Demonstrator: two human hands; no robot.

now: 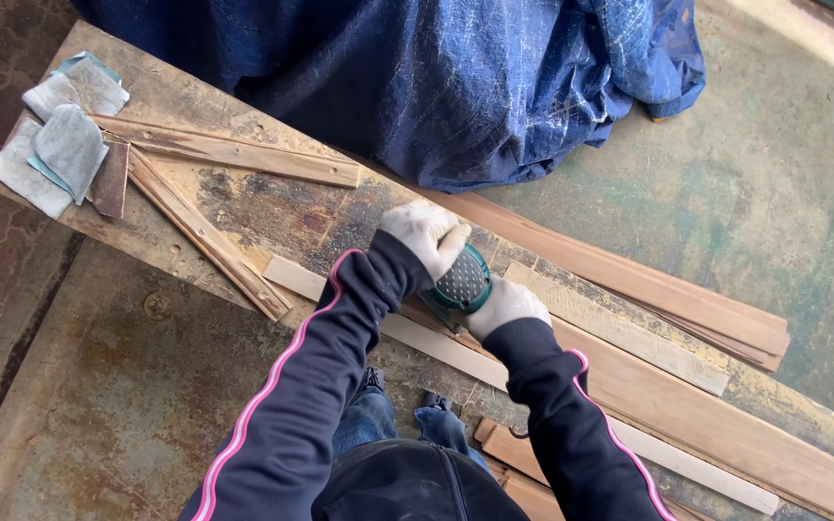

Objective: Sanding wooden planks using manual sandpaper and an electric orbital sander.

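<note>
The left hand (424, 234), in a white glove, is closing its fingers over the top of a green electric sander (459, 282), and the right hand (505, 306), gloved too, is pressing on the near side of the sander with the fingers curled, though I cannot tell how tightly. The sander is sitting on a pale wooden slat (436, 343) that is lying along the worn workbench (272, 207), with longer reddish boards (716, 425) just beside it. Folded grey sanding sheets (60, 145) are resting at the far left end of the bench, and a blue tarp (456, 77) is hanging behind it.
</note>
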